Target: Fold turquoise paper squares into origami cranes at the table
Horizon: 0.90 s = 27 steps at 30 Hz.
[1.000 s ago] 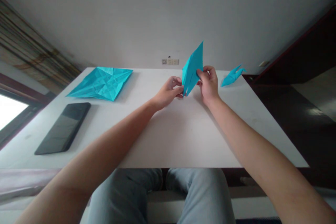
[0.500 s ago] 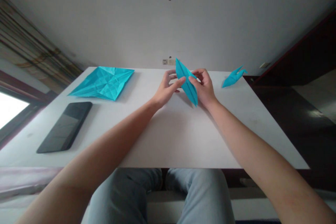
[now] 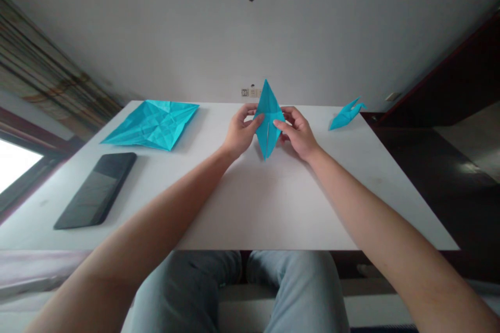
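Observation:
Between my two hands stands a blue folded origami paper (image 3: 269, 101), diamond-shaped, with one point up and one down. A slit runs down the middle of its lower half. My left hand (image 3: 244, 127) pinches its left corner, thumb on the front face. On the right corner, my right hand (image 3: 297, 129) grips it the same way, the other fingers partly hidden behind the paper. Off to the right, a finished-looking blue paper crane (image 3: 346, 116) rests on the white table (image 3: 273, 208).
A creased blue paper sheet (image 3: 160, 122) lies at the table's far left. Nearer me on that side is a black phone (image 3: 97, 190). Behind the table rises a grey wall (image 3: 175, 36) with sockets (image 3: 252, 92) low on it.
The folded paper has turned from a slant to nearly upright and now faces me more squarely, slightly further left. Both hands still hold it; my right hand has shifted a little left.

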### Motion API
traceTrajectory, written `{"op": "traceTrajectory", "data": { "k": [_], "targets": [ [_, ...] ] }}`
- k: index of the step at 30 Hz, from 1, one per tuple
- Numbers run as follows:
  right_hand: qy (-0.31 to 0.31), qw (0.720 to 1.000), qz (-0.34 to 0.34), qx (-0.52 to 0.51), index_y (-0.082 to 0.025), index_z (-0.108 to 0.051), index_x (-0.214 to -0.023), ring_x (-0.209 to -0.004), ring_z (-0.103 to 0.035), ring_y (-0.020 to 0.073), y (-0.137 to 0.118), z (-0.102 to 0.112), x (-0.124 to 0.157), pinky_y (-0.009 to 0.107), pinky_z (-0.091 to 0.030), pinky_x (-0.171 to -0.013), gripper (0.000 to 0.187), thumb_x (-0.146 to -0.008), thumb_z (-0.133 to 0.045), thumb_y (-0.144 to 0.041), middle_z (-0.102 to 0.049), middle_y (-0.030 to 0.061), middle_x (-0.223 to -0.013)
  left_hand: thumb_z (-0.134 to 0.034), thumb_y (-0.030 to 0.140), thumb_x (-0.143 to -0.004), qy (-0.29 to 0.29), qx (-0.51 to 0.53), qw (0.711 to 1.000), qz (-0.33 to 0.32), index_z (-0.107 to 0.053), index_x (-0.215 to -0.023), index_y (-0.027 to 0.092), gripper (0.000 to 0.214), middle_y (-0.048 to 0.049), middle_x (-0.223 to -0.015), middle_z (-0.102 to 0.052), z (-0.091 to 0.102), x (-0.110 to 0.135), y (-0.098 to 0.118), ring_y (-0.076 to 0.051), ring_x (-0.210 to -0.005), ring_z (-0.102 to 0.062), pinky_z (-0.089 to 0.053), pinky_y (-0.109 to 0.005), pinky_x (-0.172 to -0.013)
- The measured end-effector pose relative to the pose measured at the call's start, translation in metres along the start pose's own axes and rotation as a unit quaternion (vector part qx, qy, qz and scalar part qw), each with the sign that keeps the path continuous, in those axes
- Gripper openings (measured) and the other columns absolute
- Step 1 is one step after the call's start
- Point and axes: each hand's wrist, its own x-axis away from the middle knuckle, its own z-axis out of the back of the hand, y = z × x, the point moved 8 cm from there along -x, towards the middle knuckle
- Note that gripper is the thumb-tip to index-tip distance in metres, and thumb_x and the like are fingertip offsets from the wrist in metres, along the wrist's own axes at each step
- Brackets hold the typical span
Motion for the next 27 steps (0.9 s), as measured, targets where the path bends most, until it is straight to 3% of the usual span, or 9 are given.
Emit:
{"op": "traceTrajectory", "data": {
  "k": [3,7,14,17,21,24,27],
  "targets": [
    [0.01,1.0,-0.008,-0.005,-0.033,-0.075,-0.116,-0.067,-0.062,0.0126,0.002,0.001,-0.001,0.026,-0.05,-0.051,0.059,-0.084,-0.102,-0.075,-0.08,-0.002,-0.103,-0.099,0.069,-0.093,-0.016,0.005,1.0,0.011,-0.08,-0.125,0.025,0.057,-0.007,-0.122,-0.086,-0.003,0.003,0.005,-0.021,-0.1,-0.082,-0.07,-0.033,-0.085],
    [0.06,0.998,0.001,-0.026,-0.031,-0.076,-0.106,-0.066,-0.061,0.0114,-0.002,0.011,-0.004,0.024,-0.047,-0.051,0.05,-0.083,-0.102,-0.067,-0.075,-0.0039,-0.093,-0.102,0.056,-0.089,-0.053,0.029,0.997,0.05,-0.081,-0.115,0.023,0.048,-0.0036,-0.107,-0.085,-0.012,0.007,0.008,-0.016,-0.083,-0.076,-0.063,-0.027,-0.073],
    [0.018,0.997,-0.048,-0.062,-0.028,-0.085,-0.101,-0.067,-0.061,0.0137,-0.003,0.001,0.0,0.024,-0.051,-0.054,0.033,-0.078,-0.096,-0.05,-0.065,-0.0041,-0.076,-0.1,0.041,-0.083,0.005,0.064,0.994,0.088,-0.084,-0.098,0.023,0.028,-0.0009,-0.093,-0.082,-0.003,0.003,0.002,-0.014,-0.076,-0.068,-0.056,-0.024,-0.067],
    [0.026,0.997,-0.041,-0.061,-0.027,-0.086,-0.097,-0.069,-0.063,0.015,-0.003,0.002,-0.001,0.027,-0.052,-0.055,0.04,-0.081,-0.096,-0.062,-0.071,-0.0002,-0.082,-0.096,0.051,-0.088,0.011,0.083,0.99,0.111,-0.084,-0.094,0.023,0.03,-0.0025,-0.089,-0.081,-0.002,0.002,-0.002,-0.015,-0.075,-0.068,-0.055,-0.026,-0.067],
    [0.058,0.998,-0.016,-0.021,-0.027,-0.084,-0.097,-0.069,-0.061,0.0157,-0.003,0.012,-0.004,0.028,-0.05,-0.054,0.059,-0.082,-0.096,-0.083,-0.071,0.0008,-0.083,-0.079,0.078,-0.101,-0.009,0.089,0.986,0.138,-0.084,-0.094,0.022,0.056,-0.009,-0.102,-0.086,-0.005,0.004,-0.003,-0.02,-0.085,-0.076,-0.06,-0.031,-0.072],
    [0.055,0.998,0.017,0.031,-0.028,-0.085,-0.104,-0.064,-0.054,0.0131,-0.007,0.015,-0.005,0.028,-0.051,-0.056,0.06,-0.077,-0.105,-0.078,-0.065,-0.0032,-0.077,-0.089,0.083,-0.095,-0.001,0.044,0.992,0.119,-0.088,-0.102,0.021,0.062,-0.0079,-0.102,-0.086,-0.003,0.006,0.002,-0.019,-0.088,-0.078,-0.062,-0.029,-0.077],
    [0.046,0.997,0.039,0.043,-0.03,-0.085,-0.115,-0.07,-0.056,0.0135,-0.008,0.015,-0.005,0.027,-0.05,-0.056,0.065,-0.076,-0.106,-0.077,-0.071,-0.0016,-0.092,-0.104,0.076,-0.083,-0.009,0.021,0.995,0.096,-0.09,-0.112,0.021,0.064,-0.0064,-0.102,-0.087,-0.003,0.007,0.004,-0.018,-0.087,-0.078,-0.064,-0.03,-0.08]
  ]
}}
